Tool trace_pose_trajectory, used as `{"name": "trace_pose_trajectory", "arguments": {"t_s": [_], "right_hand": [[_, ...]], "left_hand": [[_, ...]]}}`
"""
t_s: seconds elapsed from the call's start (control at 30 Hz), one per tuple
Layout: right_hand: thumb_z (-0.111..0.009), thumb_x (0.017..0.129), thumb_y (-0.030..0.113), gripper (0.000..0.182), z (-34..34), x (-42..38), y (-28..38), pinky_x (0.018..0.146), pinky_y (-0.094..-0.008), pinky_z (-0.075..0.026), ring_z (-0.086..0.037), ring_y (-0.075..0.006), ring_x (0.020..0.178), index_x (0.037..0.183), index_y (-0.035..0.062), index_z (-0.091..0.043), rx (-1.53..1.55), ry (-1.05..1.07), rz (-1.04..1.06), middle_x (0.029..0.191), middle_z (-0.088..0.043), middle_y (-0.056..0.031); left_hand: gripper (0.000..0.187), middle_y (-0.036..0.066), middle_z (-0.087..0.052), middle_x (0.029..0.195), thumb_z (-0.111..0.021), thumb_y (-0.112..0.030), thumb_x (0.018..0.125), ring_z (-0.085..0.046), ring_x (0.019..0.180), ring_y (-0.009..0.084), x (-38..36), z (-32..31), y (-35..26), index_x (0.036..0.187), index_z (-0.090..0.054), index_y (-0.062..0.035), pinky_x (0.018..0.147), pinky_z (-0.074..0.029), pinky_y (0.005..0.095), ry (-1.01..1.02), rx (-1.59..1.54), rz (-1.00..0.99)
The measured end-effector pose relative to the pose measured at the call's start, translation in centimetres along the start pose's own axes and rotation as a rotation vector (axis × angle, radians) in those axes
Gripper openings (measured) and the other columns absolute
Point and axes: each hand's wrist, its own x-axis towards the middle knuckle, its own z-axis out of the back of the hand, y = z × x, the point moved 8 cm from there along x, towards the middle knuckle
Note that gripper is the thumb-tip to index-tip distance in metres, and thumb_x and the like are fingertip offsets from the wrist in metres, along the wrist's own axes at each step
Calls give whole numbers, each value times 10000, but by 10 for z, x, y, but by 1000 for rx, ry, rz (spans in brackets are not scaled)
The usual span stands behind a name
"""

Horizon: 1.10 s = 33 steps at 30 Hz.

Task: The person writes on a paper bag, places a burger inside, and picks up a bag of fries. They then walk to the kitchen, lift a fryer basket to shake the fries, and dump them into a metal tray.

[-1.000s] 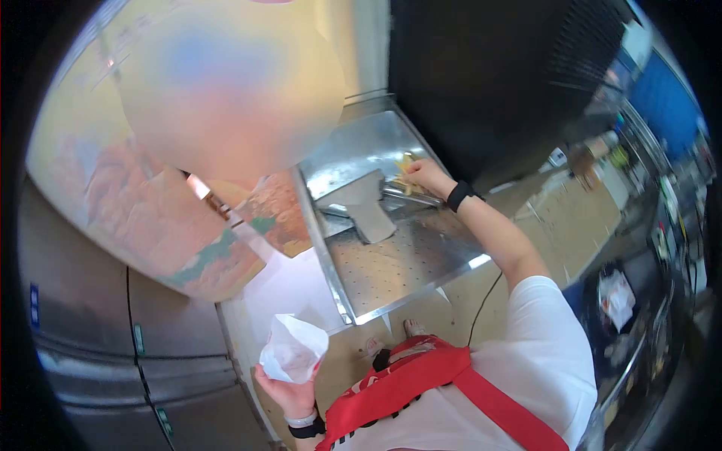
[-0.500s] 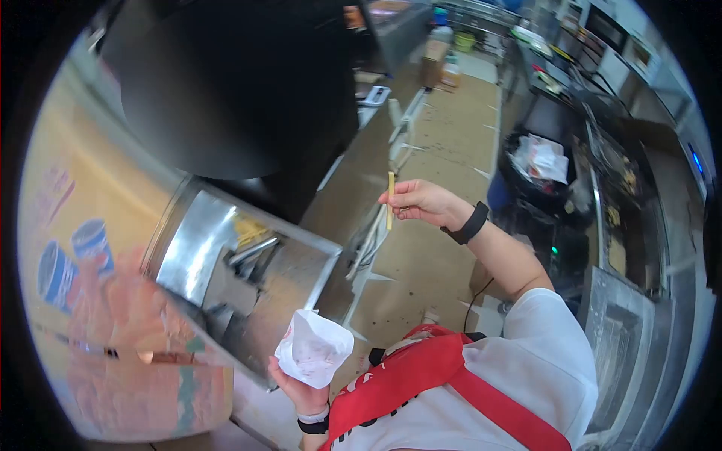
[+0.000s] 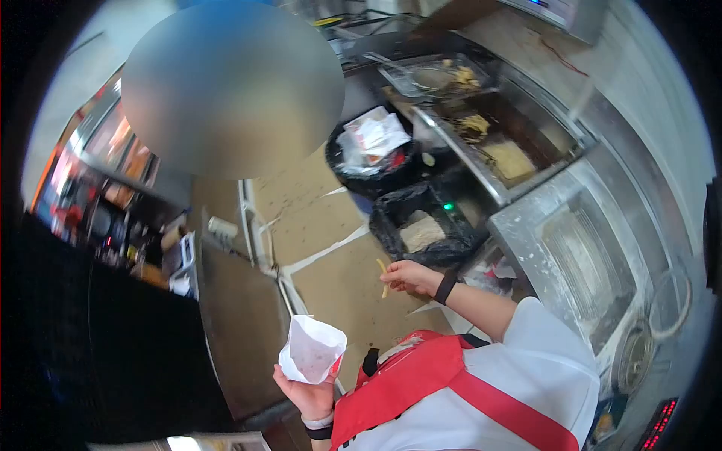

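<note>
A white paper bag (image 3: 310,350) stands open at the top in my left hand (image 3: 304,395), whose fingers are wrapped around its lower part. Small stains show on the inside of the paper, and a bit of red on its outer side. To the right and a little higher, my right hand (image 3: 412,277) pinches a single French fry (image 3: 385,291) between thumb and fingers. The fry points roughly up and down, apart from the bag, above the brown floor (image 3: 331,301).
Black-lined bins, one with crumpled papers (image 3: 376,137) and one with a pale item (image 3: 422,232), stand ahead. A fryer (image 3: 511,161) with food in dark oil is at the right, beside a floury metal tray (image 3: 587,248). A metal counter side (image 3: 241,338) runs along the left.
My view has swung to the right, bringing the fryer and bins closer to the middle. The metal fries bin has left the view. Both hands keep their hold on bag and fry.
</note>
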Motion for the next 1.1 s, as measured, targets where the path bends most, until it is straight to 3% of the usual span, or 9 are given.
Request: {"name": "trace_pose_trajectory", "arguments": {"t_s": [0.2, 0.3, 0.43, 0.5, 0.57, 0.7, 0.8, 0.97, 1.1], "right_hand": [[-561, 767, 173, 99, 69, 5, 10, 474, -189, -367, -462, -65, 536, 713, 99, -524, 288, -236, 65, 626, -504, 34], [-533, 772, 166, 85, 111, 43, 1, 477, -233, -403, -500, -100, 562, 750, 84, -525, 763, -153, 55, 642, -523, 10], [-527, 793, 254, 170, 218, 57, 121, 507, -252, -443, -515, -127, 556, 694, 120, -497, 1000, -320, 618, 620, -513, 3], [-497, 813, 304, 249, 285, 45, 190, 536, -270, -451, -526, -147, 602, 719, 74, -485, 1009, -513, 953, 648, -513, -23], [-495, 814, 305, 255, 328, 41, 207, 579, -291, -459, -530, -164, 652, 754, 58, -482, 1127, -895, 917, 688, -515, -33], [-475, 819, 287, 225, 303, 88, 233, 573, -276, -460, -540, -156, 623, 766, 71, -507, 915, -773, 871, 674, -541, -23], [-473, 817, 313, 255, 278, 152, 190, 481, -260, -449, -541, -143, 548, 750, 74, -532, 1310, -529, 672, 620, -550, -18], [-478, 813, 315, 290, 266, 179, 145, 544, -289, -451, -525, -167, 544, 644, 80, -493, 1200, -788, 431, 616, -548, -45], [-483, 811, 248, 207, 277, 199, 152, 590, -304, -442, -516, -171, 595, 685, 85, -502, 1274, -788, 373, 661, -543, -31]], "left_hand": [[554, 21, -431, 1171, -334, -524, 747, -424, 1037, 250, 88, -52, 16, 1181, -385, -183, 726, -386, 438, 112, 105, 218], [550, 21, -422, 1183, -338, -517, 749, -416, 1047, 249, 125, -73, 18, 1183, -385, -184, 758, -371, 434, 217, 116, 292], [534, 28, -419, 1190, -351, -495, 754, -406, 1062, 254, 184, -88, -5, 1180, -391, -176, 809, -353, 438, 202, 75, 295], [532, 31, -420, 1190, -357, -488, 755, -402, 1069, 258, 221, -95, -24, 1181, -391, -170, 819, -351, 438, 225, 90, 290], [531, 34, -421, 1190, -362, -481, 757, -398, 1075, 263, 249, -107, -40, 1183, -390, -165, 829, -348, 437, 252, 92, 282], [526, 35, -428, 1183, -376, -468, 755, -396, 1076, 259, 310, -132, -63, 1175, -399, -152, 837, -347, 438, 281, 68, 228], [525, 54, -424, 1177, -386, -474, 752, -396, 1071, 259, 350, -145, -53, 1166, -402, -151, 817, -352, 464, 297, 104, 357], [520, 50, -413, 1183, -361, -477, 767, -397, 1070, 261, 409, -193, -33, 1173, -386, -153, 788, -371, 463, 358, 190, 456], [521, 45, -407, 1184, -342, -483, 776, -409, 1057, 265, 462, -224, -13, 1178, -373, -153, 762, -387, 454, 360, 230, 488]]}}
